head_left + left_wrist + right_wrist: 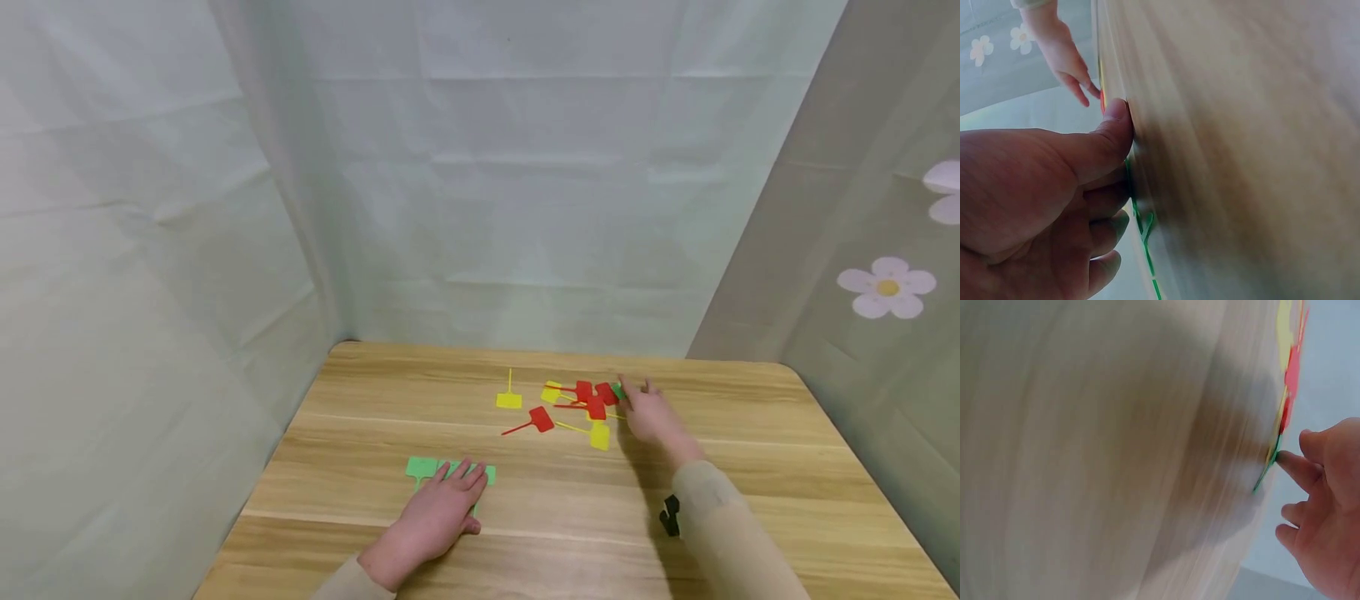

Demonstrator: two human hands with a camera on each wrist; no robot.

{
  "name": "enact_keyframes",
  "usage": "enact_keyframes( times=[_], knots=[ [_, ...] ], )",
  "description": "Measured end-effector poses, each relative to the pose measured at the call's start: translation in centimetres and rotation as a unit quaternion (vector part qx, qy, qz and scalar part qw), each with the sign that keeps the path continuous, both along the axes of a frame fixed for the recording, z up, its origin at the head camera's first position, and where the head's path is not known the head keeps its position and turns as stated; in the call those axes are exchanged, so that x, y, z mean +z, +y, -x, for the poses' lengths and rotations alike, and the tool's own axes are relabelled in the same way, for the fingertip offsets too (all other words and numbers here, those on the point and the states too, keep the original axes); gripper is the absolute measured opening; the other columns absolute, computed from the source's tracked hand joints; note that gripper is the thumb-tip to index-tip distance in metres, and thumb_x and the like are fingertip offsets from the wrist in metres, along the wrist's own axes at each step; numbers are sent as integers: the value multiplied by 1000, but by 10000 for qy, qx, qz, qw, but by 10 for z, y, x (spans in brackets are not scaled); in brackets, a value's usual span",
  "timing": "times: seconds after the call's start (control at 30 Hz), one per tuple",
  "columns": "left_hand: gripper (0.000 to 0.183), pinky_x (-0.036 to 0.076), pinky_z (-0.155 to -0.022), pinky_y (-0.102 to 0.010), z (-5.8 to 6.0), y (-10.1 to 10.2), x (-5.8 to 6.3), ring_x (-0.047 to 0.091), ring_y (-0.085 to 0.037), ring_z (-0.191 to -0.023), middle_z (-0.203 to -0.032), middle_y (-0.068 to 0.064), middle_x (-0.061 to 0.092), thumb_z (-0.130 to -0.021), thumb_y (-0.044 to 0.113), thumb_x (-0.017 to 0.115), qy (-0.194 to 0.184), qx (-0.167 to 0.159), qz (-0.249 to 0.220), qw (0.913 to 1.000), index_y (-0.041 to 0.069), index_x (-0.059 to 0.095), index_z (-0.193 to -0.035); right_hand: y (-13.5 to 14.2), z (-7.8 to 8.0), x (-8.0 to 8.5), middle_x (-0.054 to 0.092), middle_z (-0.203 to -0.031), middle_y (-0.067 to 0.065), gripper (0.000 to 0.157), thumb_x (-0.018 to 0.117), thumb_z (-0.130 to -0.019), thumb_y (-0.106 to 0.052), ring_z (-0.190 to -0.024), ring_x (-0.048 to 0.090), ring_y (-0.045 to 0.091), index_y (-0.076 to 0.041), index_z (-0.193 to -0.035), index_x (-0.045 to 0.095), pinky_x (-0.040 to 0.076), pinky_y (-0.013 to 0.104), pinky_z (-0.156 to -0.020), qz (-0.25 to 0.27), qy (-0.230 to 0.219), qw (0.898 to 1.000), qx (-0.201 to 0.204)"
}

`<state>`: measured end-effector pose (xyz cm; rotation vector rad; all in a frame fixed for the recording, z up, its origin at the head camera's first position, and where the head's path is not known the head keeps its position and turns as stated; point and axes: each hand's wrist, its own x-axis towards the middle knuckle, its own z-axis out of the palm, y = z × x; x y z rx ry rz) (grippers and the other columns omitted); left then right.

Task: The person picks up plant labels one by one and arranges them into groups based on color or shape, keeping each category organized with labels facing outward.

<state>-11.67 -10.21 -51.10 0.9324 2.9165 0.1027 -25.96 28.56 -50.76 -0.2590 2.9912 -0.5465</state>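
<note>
Resting over a row of green tags (422,467) at the near L of the desk (555,542) is the L hand (442,510): fingers long & close tog., tips down on the tags, thumb off to the side, grip pinching nothing that shows. No. of tags can't be told, as the hand hides part of the row. Risk here: if the palm drags, the row prob. skews, b/c the tags look thin & light. Roughly level w/ it on the R, a small black piece (670,516) shows just beside the R sleeve (738,533); can't tell what it is.

Further out: a near yellow tag (599,436), then a lone red tag (541,419), stems pointing roughly L. Just behind, red tags (596,407) overlap other yellow tags (551,392), stems crossed. At their R end the R hand (651,414) has its index tip on a single green tag (618,391); grip spread, thumb apart from the tag, so touching, not pinching. Could go wrong: moving that one might drag neighbours along, b/c stems tangle; or the fingertip may skid, b/c a flat edge gives little to lift. A separate yellow tag (509,400) lies off to the L, stem pointing away. Beyond: a pale sheet (510,208) and a flowered sheet (888,287) on the R.
</note>
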Motion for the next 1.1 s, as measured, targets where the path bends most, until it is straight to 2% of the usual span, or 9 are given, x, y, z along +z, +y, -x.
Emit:
enact_keyframes(
  times=[0.13,0.2,0.33,0.53,0.67,0.77,0.83,0.93,1.1],
  knots=[
    [74,41,-121,-53,1,0,0,49,-32,-149,-159,-10,55,-90,39,82,2,14,41,10000,4,60,-151,13,0,2,60,-138,40,59,48,-109,-9,-148,21,68,6,-164,32,21,75,-122,-377,92,9991,-154],
    [74,41,-121,-53,1,0,-1,49,-32,-149,-159,-10,55,-90,39,82,11,30,51,10000,4,60,-151,19,-1,3,65,-131,38,59,53,-107,-9,-145,27,70,6,-161,37,24,76,-120,-470,294,9981,-255],
    [74,40,-121,-53,1,0,-1,49,-32,-149,-159,-10,55,-90,40,81,-29,62,58,10000,4,60,-152,28,0,8,65,-132,36,55,62,-106,-16,-138,38,69,7,-155,48,27,75,-119,-315,532,9966,-546],
    [75,41,-120,-54,0,1,2,50,-33,-148,-158,-11,56,-89,39,82,-23,26,43,10000,3,60,-151,37,3,15,52,-147,39,61,59,-110,-32,-138,38,68,13,-151,49,32,76,-116,-194,-28,9945,-1024],
    [75,42,-120,-54,0,2,4,50,-33,-148,-158,-11,57,-88,38,83,-3,39,86,10000,3,61,-151,33,5,20,67,-124,34,48,66,-106,-33,-121,52,62,10,-126,68,44,74,-102,-311,-369,9914,-1218],
    [75,42,-120,-53,-1,2,3,50,-32,-148,-158,-10,57,-88,39,83,-23,59,98,9999,3,61,-151,25,6,23,70,-108,32,39,73,-101,-31,-110,57,57,7,-104,74,47,72,-95,-511,-407,9874,-1443],
    [75,42,-120,-53,-2,2,2,50,-32,-148,-158,-10,56,-89,39,82,-33,73,120,9999,4,61,-151,20,8,26,69,-114,36,38,74,-99,-30,-115,56,61,7,-102,74,44,76,-99,-635,-419,9843,-1592],
    [75,41,-121,-53,-2,3,3,50,-32,-148,-159,-10,56,-89,39,82,-28,72,133,9999,4,60,-152,16,13,29,64,-125,41,40,73,-100,-29,-125,49,67,9,-108,73,35,83,-106,-652,-526,9815,-1724],
    [75,42,-120,-53,-1,5,6,50,-32,-148,-158,-10,56,-88,39,83,-4,80,165,9998,4,60,-151,17,18,32,55,-137,45,43,71,-102,-30,-134,40,73,11,-114,72,24,89,-109,-613,-738,9806,-1709]
  ],
)
